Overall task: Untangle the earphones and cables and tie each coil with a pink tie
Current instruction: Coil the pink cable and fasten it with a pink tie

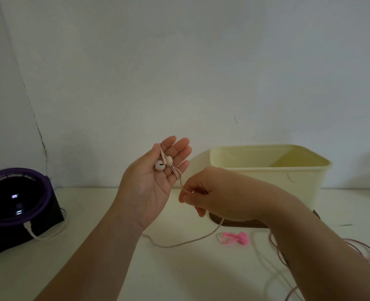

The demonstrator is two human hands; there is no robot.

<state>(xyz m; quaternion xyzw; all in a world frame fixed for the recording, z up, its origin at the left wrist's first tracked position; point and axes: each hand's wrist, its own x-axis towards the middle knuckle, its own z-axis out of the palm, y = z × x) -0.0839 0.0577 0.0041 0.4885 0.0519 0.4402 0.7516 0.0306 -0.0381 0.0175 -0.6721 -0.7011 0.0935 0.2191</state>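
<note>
The room is dim and gray. Soft shadows lie on the counter (97, 205). A small bright spot shines on the dark fan (16, 205). The cable (357, 250) at the right edge looks fuzzy.

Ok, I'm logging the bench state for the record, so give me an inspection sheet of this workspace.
Surface: white table, dimly lit.
Job's things: earbuds on the left hand; pink tie on the table by the bin.
Clutter: cream bin, fan.
Hands: left hand open, palm up; right hand pinches the cord.
Cables: cord sags to the table; loose loops at right; white lead in the fan.
Surroundings: cracked wall.
</note>
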